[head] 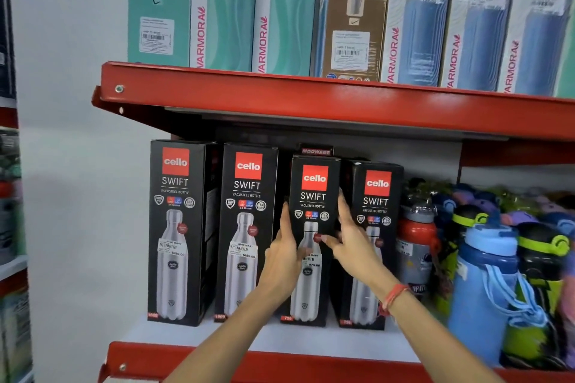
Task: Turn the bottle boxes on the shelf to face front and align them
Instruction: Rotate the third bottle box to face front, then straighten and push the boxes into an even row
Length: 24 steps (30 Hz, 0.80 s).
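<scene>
Both forearms reach up and forward; left hand (284, 253) and right hand (351, 246) face each other, fingers (343, 210) extended upward.

Two bare forearms in view, no sleeves. Left hand (284, 253) — no rings, no watch, nothing on the wrist. Right hand (353, 246) — nails look short and unpainted. Right wrist carries a thin orange-red thread band (392, 297), wrapped a few turns, with a red knot or tail hanging at its lower end. No gloves.
</scene>
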Each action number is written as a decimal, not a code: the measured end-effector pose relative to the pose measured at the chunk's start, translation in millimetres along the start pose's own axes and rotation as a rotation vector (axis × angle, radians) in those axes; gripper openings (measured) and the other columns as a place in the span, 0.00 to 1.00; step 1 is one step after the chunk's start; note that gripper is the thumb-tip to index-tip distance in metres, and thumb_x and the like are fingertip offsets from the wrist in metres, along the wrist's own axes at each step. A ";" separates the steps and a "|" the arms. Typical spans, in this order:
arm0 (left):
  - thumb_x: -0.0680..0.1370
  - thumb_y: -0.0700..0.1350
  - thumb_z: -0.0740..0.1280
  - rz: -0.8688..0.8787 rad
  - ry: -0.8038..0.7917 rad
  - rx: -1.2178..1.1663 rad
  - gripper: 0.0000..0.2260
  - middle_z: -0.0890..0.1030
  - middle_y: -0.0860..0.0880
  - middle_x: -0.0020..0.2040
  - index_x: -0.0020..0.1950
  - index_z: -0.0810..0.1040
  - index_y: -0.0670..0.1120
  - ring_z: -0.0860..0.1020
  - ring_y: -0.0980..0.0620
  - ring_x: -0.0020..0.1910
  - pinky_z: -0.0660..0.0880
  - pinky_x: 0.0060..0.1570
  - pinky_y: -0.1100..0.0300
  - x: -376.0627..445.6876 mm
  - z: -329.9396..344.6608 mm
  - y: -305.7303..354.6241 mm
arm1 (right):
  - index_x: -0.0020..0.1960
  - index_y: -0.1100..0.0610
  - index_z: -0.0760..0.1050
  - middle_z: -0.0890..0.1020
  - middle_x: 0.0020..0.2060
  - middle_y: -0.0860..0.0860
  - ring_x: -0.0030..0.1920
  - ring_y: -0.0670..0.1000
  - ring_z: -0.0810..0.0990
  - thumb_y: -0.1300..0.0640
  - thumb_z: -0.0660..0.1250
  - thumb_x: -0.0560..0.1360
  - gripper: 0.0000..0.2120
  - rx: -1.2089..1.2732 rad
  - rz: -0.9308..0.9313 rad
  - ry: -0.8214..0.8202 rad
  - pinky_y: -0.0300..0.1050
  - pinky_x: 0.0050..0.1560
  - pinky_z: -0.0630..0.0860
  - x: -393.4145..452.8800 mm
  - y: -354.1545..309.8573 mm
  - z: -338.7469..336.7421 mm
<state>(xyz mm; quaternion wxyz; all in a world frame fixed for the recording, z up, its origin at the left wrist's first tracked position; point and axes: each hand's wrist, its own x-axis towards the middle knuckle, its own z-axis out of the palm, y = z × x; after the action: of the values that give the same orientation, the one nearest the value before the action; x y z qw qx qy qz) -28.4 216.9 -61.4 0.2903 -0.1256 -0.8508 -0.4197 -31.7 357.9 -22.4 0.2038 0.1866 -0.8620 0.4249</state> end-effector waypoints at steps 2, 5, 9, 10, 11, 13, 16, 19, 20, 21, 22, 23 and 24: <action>0.76 0.36 0.66 0.024 0.005 0.040 0.41 0.70 0.42 0.72 0.77 0.41 0.51 0.77 0.46 0.60 0.72 0.57 0.56 -0.5 -6.1 2.2 | 0.77 0.46 0.36 0.76 0.67 0.54 0.58 0.52 0.80 0.65 0.66 0.77 0.46 -0.068 -0.003 0.045 0.41 0.58 0.72 -2.9 -8.5 -0.3; 0.78 0.38 0.65 0.136 0.022 0.042 0.34 0.68 0.42 0.72 0.77 0.49 0.47 0.74 0.45 0.65 0.71 0.61 0.54 -8.9 -26.4 8.7 | 0.79 0.47 0.43 0.69 0.72 0.51 0.62 0.52 0.76 0.62 0.65 0.77 0.41 -0.112 -0.077 0.210 0.40 0.56 0.72 -12.2 -27.6 -2.1; 0.79 0.41 0.65 0.286 0.157 -0.086 0.21 0.76 0.48 0.64 0.71 0.67 0.46 0.77 0.53 0.60 0.76 0.59 0.55 -29.8 -69.1 9.3 | 0.75 0.48 0.61 0.70 0.69 0.48 0.65 0.45 0.72 0.63 0.65 0.77 0.29 -0.007 -0.264 0.365 0.43 0.60 0.75 -28.8 -62.5 4.9; 0.79 0.41 0.65 0.308 0.215 -0.107 0.17 0.78 0.49 0.61 0.68 0.71 0.45 0.78 0.54 0.58 0.76 0.58 0.55 -35.0 -81.0 5.3 | 0.72 0.48 0.65 0.73 0.66 0.48 0.63 0.43 0.74 0.63 0.65 0.77 0.26 0.066 -0.278 0.347 0.39 0.57 0.76 -33.4 -71.5 11.0; 0.79 0.40 0.65 0.324 0.278 -0.114 0.14 0.80 0.49 0.57 0.64 0.75 0.45 0.79 0.55 0.56 0.76 0.56 0.56 -39.6 -93.6 -1.8 | 0.70 0.48 0.68 0.75 0.63 0.47 0.60 0.40 0.75 0.62 0.66 0.77 0.24 0.150 -0.271 0.303 0.34 0.54 0.76 -38.3 -79.5 19.2; 0.78 0.36 0.65 0.325 0.412 -0.104 0.09 0.80 0.49 0.51 0.55 0.79 0.45 0.79 0.53 0.51 0.76 0.50 0.59 -49.2 -117.9 -23.7 | 0.67 0.47 0.71 0.78 0.60 0.46 0.57 0.37 0.77 0.59 0.65 0.78 0.18 0.290 -0.223 0.173 0.33 0.53 0.76 -46.4 -90.9 42.2; 0.78 0.38 0.63 0.150 0.552 -0.171 0.10 0.76 0.50 0.51 0.52 0.78 0.52 0.77 0.51 0.53 0.74 0.50 0.66 -65.0 -149.4 -66.3 | 0.65 0.45 0.73 0.79 0.62 0.45 0.62 0.43 0.76 0.50 0.58 0.81 0.14 0.487 -0.056 -0.055 0.45 0.63 0.74 -54.2 -95.6 87.1; 0.81 0.56 0.54 -0.109 0.435 -0.319 0.13 0.70 0.53 0.61 0.62 0.71 0.58 0.68 0.52 0.66 0.68 0.63 0.59 -72.2 -168.5 -101.3 | 0.69 0.40 0.66 0.72 0.69 0.46 0.69 0.49 0.71 0.38 0.54 0.76 0.22 0.625 0.159 -0.204 0.51 0.67 0.69 -59.4 -96.2 133.2; 0.79 0.61 0.49 -0.171 0.355 -0.378 0.18 0.68 0.54 0.65 0.66 0.67 0.59 0.65 0.53 0.69 0.65 0.67 0.55 -72.3 -172.9 -108.5 | 0.72 0.40 0.63 0.68 0.72 0.46 0.71 0.50 0.68 0.35 0.53 0.74 0.27 0.629 0.202 -0.241 0.52 0.69 0.67 -60.3 -96.2 147.4; 0.76 0.65 0.45 -0.221 0.267 -0.455 0.23 0.67 0.55 0.68 0.68 0.65 0.61 0.64 0.54 0.71 0.62 0.69 0.50 -71.3 -176.9 -113.6 | 0.74 0.39 0.58 0.64 0.75 0.45 0.73 0.51 0.65 0.32 0.52 0.72 0.31 0.630 0.233 -0.270 0.53 0.71 0.64 -61.2 -96.4 161.3; 0.74 0.67 0.43 -0.249 0.185 -0.535 0.25 0.67 0.56 0.70 0.68 0.63 0.64 0.64 0.57 0.71 0.61 0.70 0.49 -70.7 -180.2 -117.2 | 0.76 0.39 0.54 0.59 0.76 0.45 0.75 0.51 0.61 0.30 0.52 0.71 0.35 0.633 0.259 -0.284 0.55 0.72 0.61 -61.8 -96.9 174.3; 0.72 0.68 0.42 -0.263 0.111 -0.589 0.27 0.67 0.57 0.72 0.69 0.61 0.66 0.65 0.59 0.71 0.61 0.70 0.50 -70.8 -183.2 -120.6 | 0.76 0.37 0.50 0.56 0.77 0.44 0.76 0.51 0.57 0.28 0.51 0.70 0.37 0.644 0.278 -0.285 0.57 0.73 0.58 -62.1 -97.7 185.6; 0.71 0.68 0.41 -0.276 0.036 -0.613 0.29 0.65 0.55 0.74 0.70 0.58 0.66 0.65 0.56 0.72 0.60 0.71 0.50 -71.2 -186.5 -123.3 | 0.75 0.35 0.47 0.53 0.78 0.44 0.77 0.51 0.54 0.27 0.50 0.69 0.37 0.659 0.286 -0.276 0.58 0.74 0.56 -62.2 -98.5 195.3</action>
<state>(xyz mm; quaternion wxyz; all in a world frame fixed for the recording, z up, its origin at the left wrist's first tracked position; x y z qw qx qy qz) 44.6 -3.7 -93.8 0.1943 -0.0833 -0.6888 -0.6934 32.1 153.2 -98.0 -0.0465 0.1753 -0.7159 0.6742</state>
